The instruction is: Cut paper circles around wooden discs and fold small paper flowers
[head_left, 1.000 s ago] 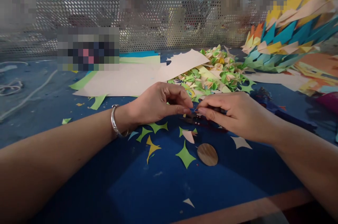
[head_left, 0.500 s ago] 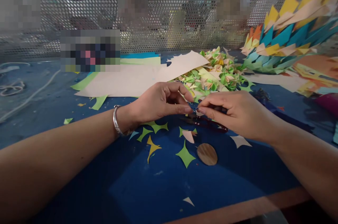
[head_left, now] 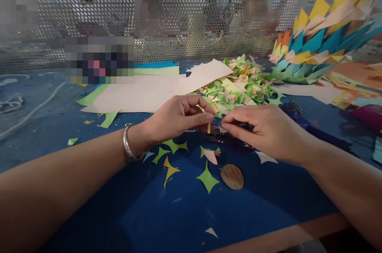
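My left hand (head_left: 186, 117), with a silver bangle at the wrist, is closed in a pinch above the blue table. What sits between its fingertips is too small to make out; a thin yellow paper strip (head_left: 209, 127) shows just below them. Close by on the right, my right hand (head_left: 253, 125) pinches thumb against fingers, its contents hidden. Beneath both hands lies a small dark red tool (head_left: 222, 141), partly covered, perhaps snips. Nearer to me are a green four-pointed paper scrap (head_left: 208, 178), a brown wood-grain oval (head_left: 232, 177) and a yellow scrap (head_left: 171, 171).
Behind my hands is a heap of folded green and peach paper pieces (head_left: 238, 86). Large pale paper sheets (head_left: 128, 94) lie to its left. A layered, spiky paper construction (head_left: 319, 42) stands at the right. A perforated metal screen (head_left: 191, 18) closes the far side.
My fingertips have moved slightly apart, and the yellow strip now shows under my left hand. The whole view has shifted a little; the table things lie as before.
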`<state>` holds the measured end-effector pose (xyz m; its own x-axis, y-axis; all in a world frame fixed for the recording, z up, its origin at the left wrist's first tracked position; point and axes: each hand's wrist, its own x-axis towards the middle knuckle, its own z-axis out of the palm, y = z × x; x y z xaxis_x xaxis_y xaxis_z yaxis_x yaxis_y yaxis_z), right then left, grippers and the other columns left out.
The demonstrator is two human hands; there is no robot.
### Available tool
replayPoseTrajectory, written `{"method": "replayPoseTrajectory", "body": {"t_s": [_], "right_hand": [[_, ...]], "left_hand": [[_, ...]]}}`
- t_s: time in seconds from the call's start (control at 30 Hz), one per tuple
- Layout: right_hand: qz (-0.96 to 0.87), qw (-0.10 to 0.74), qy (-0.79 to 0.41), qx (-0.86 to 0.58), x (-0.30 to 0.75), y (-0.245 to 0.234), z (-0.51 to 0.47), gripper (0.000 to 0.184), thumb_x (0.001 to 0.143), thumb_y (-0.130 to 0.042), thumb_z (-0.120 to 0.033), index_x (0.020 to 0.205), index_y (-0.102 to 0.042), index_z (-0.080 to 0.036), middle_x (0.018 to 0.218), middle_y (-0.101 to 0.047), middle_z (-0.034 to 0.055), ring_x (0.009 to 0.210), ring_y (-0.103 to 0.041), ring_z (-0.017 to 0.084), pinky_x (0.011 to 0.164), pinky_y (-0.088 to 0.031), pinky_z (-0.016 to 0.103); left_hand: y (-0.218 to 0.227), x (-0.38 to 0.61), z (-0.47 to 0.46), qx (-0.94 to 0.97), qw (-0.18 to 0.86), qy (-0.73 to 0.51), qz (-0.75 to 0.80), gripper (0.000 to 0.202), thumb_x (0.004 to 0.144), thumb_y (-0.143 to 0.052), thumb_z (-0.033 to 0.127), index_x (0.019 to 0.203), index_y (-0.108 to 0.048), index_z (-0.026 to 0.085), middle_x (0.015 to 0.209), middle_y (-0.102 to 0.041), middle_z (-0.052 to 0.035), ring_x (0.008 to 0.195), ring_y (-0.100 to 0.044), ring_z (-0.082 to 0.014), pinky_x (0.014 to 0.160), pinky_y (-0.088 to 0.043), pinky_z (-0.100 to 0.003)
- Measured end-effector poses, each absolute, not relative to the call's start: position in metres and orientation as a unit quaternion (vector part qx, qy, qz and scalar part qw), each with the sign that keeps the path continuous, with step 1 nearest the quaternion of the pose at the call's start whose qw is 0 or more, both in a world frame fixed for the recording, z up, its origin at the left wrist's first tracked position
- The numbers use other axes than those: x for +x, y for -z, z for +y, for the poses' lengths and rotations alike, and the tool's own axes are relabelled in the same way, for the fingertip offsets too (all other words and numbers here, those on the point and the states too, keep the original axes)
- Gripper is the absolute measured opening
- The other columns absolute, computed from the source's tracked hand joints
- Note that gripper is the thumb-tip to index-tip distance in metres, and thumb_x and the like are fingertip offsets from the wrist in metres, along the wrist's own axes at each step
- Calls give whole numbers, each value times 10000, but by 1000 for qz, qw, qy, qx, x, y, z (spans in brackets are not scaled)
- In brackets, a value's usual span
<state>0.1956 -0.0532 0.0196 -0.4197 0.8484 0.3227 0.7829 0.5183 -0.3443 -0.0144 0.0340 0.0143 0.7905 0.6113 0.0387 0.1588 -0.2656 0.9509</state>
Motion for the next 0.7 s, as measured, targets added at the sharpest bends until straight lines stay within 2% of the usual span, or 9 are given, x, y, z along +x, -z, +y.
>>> {"method": "replayPoseTrajectory", "body": {"t_s": [0.2, 0.4, 0.6, 0.7], "right_hand": [[-840, 226, -67, -488, 196, -17, -53, 192, 960, -533, -233, 842, -677, -184, 724, -666, -2, 635, -596, 105, 597, -425, 234], [-841, 215, -64, -493, 198, -14, -51, 205, 960, -523, -246, 834, -676, -193, 721, -673, -1, 625, -595, 114, 594, -418, 247], [-838, 213, -68, -498, 197, -14, -50, 226, 968, -511, -257, 831, -677, -191, 709, -677, 3, 608, -592, 116, 582, -411, 248], [-837, 204, -65, -503, 197, -14, -50, 234, 971, -501, -263, 838, -678, -189, 722, -687, 16, 628, -605, 130, 586, -410, 256]], "left_hand": [[-14, -17, 35, 790, 533, -185, 239, 183, 800, -725, 205, 954, -654, 137, 826, -765, -48, 785, -727, -140, 706, -550, -222], [-13, -17, 35, 835, 465, -162, 245, 117, 847, -665, 221, 923, -688, 135, 795, -765, -44, 749, -719, -133, 683, -541, -216], [-18, -17, 34, 877, 364, -163, 268, 137, 859, -655, 250, 870, -741, 143, 766, -759, -31, 697, -671, -120, 616, -484, -211], [-19, -17, 33, 880, 360, -157, 266, 160, 880, -630, 264, 846, -733, 146, 739, -749, -23, 674, -660, -118, 600, -469, -210]]}}
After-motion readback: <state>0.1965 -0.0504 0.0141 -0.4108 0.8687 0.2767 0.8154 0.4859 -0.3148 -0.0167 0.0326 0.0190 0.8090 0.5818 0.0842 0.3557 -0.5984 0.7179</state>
